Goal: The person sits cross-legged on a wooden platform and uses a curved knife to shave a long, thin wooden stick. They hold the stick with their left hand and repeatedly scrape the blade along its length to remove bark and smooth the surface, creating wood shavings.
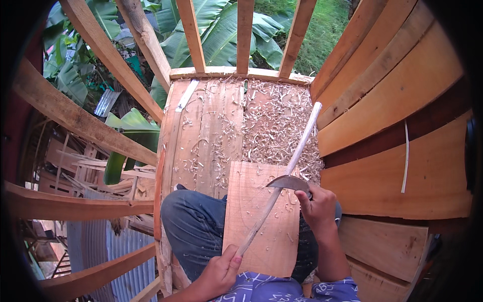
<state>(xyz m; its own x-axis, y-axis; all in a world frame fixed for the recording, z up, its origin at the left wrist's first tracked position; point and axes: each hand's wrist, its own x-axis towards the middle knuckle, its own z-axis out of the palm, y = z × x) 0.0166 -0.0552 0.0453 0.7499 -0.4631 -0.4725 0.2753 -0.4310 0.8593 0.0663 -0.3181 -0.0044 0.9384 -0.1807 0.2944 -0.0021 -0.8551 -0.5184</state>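
1. Gripped at its near end by a closed left hand (221, 267), a pale stick (271, 202) is held slantwise, its far end pointed toward 2 o'clock, while the handle of a curved blade (289, 182) is wrapped by the right hand (319, 204) at 4 o'clock
2. Crossed by the blade about midway, the stick is seen slanting over a wooden board (276, 231), which is spread across denim-clad legs (191, 216) toward 6 o'clock
3. Fingers of the left hand could be cut if the edge were drawn too far down the stick, since no guard is placed between fist and blade
4. The blade could be snagged or deflected by uneven grain, and a leg beside the board could be struck
5. The stick could be twisted under pressure, its far end being left unheld
6. Footing could be made slick by curled shavings (279, 121), strewn over the plank floor (211, 116) from 12 to 2 o'clock
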